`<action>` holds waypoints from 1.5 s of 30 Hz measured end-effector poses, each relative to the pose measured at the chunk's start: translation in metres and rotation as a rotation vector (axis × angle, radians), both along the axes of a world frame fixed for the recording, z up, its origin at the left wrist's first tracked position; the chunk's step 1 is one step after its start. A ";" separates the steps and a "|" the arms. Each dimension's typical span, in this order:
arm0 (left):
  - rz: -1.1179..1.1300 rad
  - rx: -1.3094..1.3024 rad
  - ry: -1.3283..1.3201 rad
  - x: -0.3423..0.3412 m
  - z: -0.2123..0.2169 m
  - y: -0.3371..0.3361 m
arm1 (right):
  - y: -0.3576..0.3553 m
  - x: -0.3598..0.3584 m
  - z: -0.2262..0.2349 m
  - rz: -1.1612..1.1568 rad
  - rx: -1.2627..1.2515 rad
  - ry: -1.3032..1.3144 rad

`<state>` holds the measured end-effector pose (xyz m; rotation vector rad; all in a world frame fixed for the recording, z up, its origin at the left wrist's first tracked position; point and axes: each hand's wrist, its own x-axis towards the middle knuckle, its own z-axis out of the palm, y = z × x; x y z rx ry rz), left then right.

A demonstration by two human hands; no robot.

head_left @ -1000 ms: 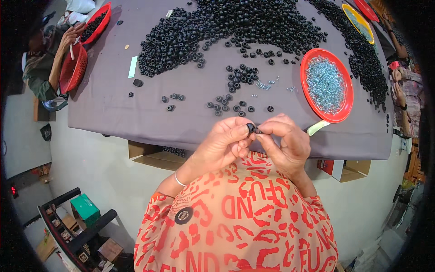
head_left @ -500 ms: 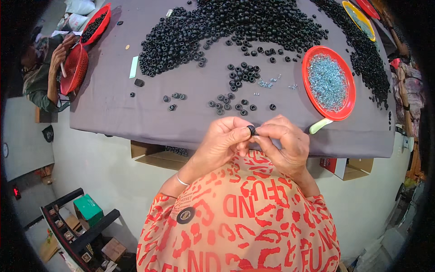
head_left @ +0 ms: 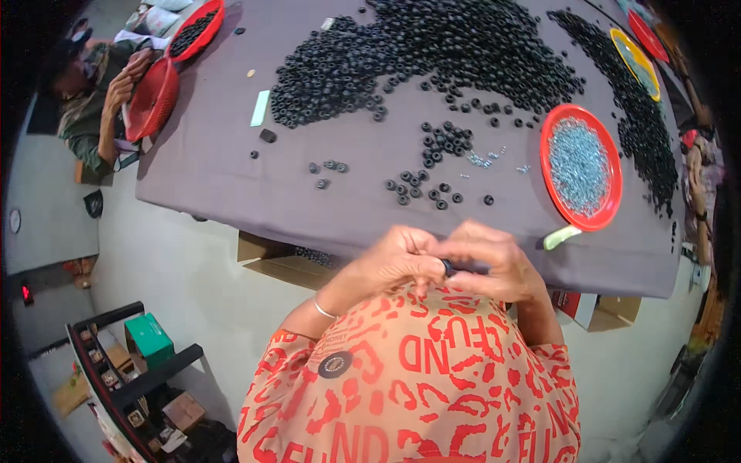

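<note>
Just past the table's near edge, my left hand [head_left: 397, 261] is closed, pinching a small round black piece [head_left: 448, 268] between thumb and fingers. My right hand [head_left: 494, 262] is up against it from the other side, its fingers bent and slightly blurred around the piece, so its hold is unclear. On the table ahead lie several loose black ring-like pieces [head_left: 414, 182] with round holes. Beyond them is a tighter cluster of the same pieces [head_left: 446, 142], with small clear bits [head_left: 478, 160] beside it.
A large heap of black pieces [head_left: 463, 54] covers the far table. To the right stands a red dish [head_left: 615, 193] of clear bits, a pale green handle [head_left: 562, 237] near it. A co-worker's hand [head_left: 121, 86] is by a red basket [head_left: 153, 104] at left. An open carton [head_left: 266, 262] sits below.
The view has shifted, so the table things appear lower and further right. My right fingers have moved over the black piece, which stays in my left hand.
</note>
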<state>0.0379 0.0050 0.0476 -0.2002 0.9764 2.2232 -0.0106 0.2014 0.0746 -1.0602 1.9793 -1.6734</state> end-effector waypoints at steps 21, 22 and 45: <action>-0.059 0.244 -0.262 0.020 -0.028 -0.014 | -0.024 0.015 -0.029 -0.065 0.032 -0.025; 0.027 0.058 -0.208 0.016 -0.019 -0.016 | -0.026 0.014 -0.028 -0.101 -0.008 -0.081; 0.271 -1.600 1.302 -0.065 -0.035 0.016 | 0.004 -0.035 -0.063 -0.690 0.316 0.361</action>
